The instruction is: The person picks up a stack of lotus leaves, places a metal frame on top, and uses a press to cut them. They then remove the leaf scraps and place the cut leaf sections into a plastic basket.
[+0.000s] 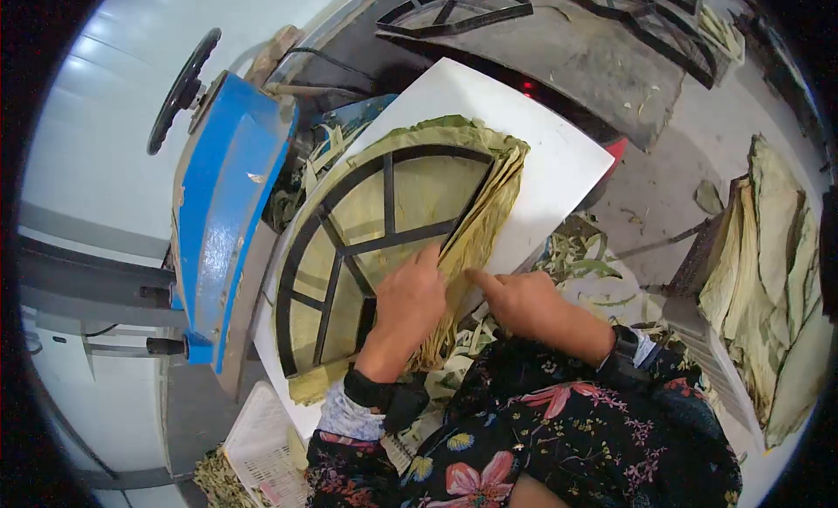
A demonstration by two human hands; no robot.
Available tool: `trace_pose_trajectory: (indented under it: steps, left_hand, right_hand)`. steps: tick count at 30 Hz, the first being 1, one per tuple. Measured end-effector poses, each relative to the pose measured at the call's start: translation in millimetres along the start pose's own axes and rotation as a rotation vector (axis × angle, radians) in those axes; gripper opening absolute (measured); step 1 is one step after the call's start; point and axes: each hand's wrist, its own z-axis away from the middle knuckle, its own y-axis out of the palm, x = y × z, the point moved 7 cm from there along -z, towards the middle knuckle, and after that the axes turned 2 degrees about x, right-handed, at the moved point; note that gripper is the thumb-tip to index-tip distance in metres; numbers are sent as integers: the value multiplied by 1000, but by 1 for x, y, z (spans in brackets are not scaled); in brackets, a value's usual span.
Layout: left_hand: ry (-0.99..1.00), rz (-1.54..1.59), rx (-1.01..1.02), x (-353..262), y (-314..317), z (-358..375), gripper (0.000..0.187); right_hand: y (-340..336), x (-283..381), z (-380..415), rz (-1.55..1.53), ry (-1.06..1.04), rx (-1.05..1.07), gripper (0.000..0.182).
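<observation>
A fan-shaped black metal frame (390,194) with cross bars lies flat on a thick stack of large dried green-yellow leaves (491,198). Under the stack is a white board (559,172). My left hand (406,303) is on the frame's straight side, fingers bent over the bar at the leaf edge; its thumb is hidden. Close by, my right hand (524,303) has its index finger at the layered edge of the leaves, with the other fingers curled. Its fingertips seem to pinch the leaf edge.
At left stands a blue machine (231,202) with a black handwheel (185,91). Another leaf bundle (764,281) stands at right. More black frames (454,10) lie at the back. A white plastic basket (262,442) is at lower left, and leaf scraps (580,255) litter the floor.
</observation>
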Motion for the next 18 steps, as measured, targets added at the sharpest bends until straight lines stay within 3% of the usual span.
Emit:
trace_pose_trajectory:
  steps: [9, 12, 14, 18]
  left_hand:
    - [-40, -168, -116, -1, 11, -9, 32]
    - [1, -348, -161, -9, 16, -8, 39]
    - [24, -510, -190, -14, 20, -9, 54]
    - [3, -292, -53, -19, 13, -7, 69]
  right_hand:
    - [-5, -2, -4, -5, 2, 32, 43]
    - [-10, -9, -1, -91, 149, 30, 44]
    - [-10, -17, 0, -128, 254, -6, 45]
    - [-13, -20, -5, -163, 201, 3, 47]
